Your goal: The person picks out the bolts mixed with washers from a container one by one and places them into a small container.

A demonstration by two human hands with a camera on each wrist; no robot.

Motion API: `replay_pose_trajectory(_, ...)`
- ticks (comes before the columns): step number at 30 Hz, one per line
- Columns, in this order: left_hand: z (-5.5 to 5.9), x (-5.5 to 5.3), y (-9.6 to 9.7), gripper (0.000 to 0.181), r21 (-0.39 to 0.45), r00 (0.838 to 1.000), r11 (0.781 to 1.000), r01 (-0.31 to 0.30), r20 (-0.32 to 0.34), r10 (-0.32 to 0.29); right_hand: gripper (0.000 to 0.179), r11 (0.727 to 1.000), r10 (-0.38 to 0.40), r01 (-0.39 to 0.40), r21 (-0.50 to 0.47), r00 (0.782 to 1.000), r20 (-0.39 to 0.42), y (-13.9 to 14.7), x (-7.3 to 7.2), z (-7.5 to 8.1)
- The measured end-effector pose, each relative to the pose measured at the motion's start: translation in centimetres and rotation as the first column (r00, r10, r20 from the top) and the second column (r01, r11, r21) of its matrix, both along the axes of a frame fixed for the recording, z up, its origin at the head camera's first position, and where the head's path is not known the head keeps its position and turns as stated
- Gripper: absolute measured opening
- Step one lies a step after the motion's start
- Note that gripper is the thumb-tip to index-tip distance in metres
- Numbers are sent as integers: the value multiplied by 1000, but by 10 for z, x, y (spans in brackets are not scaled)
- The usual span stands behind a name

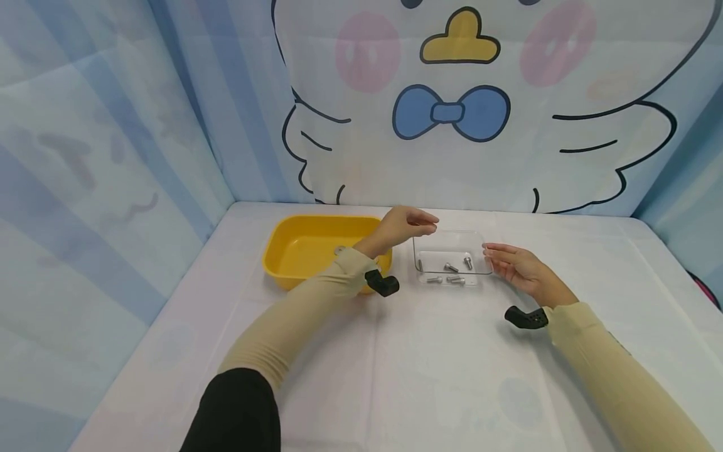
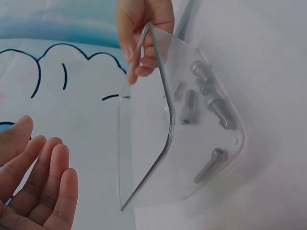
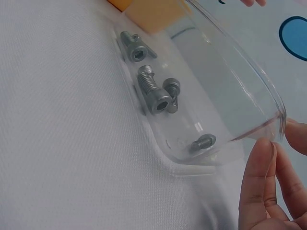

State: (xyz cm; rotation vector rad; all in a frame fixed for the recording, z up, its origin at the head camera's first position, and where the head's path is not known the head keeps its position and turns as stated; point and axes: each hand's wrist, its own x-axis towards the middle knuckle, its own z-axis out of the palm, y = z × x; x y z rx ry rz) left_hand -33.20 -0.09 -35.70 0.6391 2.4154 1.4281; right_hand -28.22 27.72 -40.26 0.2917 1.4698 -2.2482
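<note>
A clear plastic box [image 1: 452, 241] stands on the white cloth, its screws lying on the bottom. At the box's right end, my right hand [image 1: 522, 270] pinches the rim between thumb and fingers [image 3: 261, 177]. In the right wrist view the metal screws [image 3: 156, 98] show round socket heads and threaded shanks. My left hand [image 1: 402, 226] is near the box's left back corner, fingers loosely bent and holding nothing. The left wrist view shows this left hand [image 2: 41, 187] apart from the box wall [image 2: 144, 191].
A yellow tray [image 1: 270, 260] sits left of the clear box, partly hidden by my left forearm. Inside it lies a small round metal piece [image 1: 339, 250]. Behind the table [image 1: 440, 376] hangs a printed curtain [image 1: 361, 150], with another curtain along the left side.
</note>
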Motion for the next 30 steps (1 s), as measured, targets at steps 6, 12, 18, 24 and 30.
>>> replay_pose_trajectory(6,10,-1,-18,34,13,1000,1000,2,-17,-2,17,1000,-4,4,2,1000,1,1,0,-1)
replay_pose_trajectory(12,16,-6,-34,31,-2,999,999,-46,8,46,17,1000,-3,3,19,1000,-1,1,1,-1)
replay_pose_trajectory(18,15,-17,-53,30,-85,995,991,-103,-14,102,19,1000,22,-23,-4,999,-26,2,2,-2)
replay_pose_trajectory(24,14,-23,-68,29,-129,988,981,-147,38,153,16,999,-1,1,33,1000,-16,1,-1,-1)
replay_pose_trajectory(30,9,-27,-75,27,-182,979,972,-150,113,172,16,999,-10,11,39,1000,-1,0,-2,-1)
